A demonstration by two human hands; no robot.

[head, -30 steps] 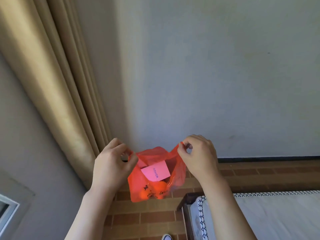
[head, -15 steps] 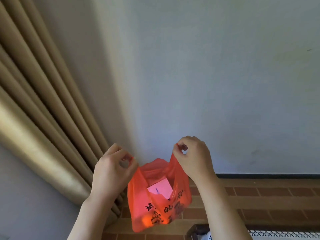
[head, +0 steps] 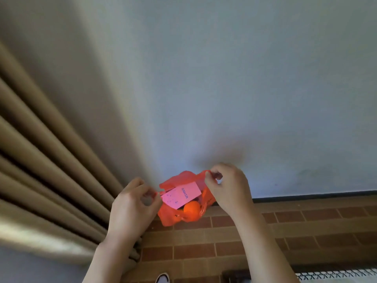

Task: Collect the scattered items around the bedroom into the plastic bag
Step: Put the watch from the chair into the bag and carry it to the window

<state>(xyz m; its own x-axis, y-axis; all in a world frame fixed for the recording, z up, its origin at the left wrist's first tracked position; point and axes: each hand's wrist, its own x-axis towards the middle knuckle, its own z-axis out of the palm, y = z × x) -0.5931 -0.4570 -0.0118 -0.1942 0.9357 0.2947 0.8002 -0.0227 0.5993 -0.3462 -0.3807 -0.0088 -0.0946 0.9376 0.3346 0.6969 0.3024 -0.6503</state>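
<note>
Both hands up in front of the wall, holding the red plastic bag between them by its rim.

Left hand: thumb and fingers curled, pinching the bag's left edge at the fingertips. Right hand: thumb and forefinger pinching the bag's upper right corner, other fingers curled behind.

Bag mouth is stretched open between the two pinch points; its body hangs just below the fingertips. A pink card printed ANKER lies across the opening, tilted, directly between the two sets of fingertips and close to the left thumb. Under the card, lower and nearer the right fingers, an orange ball sits inside the bag. Dark print on the bag's lower front, unreadable.

Tan curtain hangs past the left hand's knuckles. Brick-pattern floor shows beneath both wrists. Dark baseboard runs out from behind the right hand.
</note>
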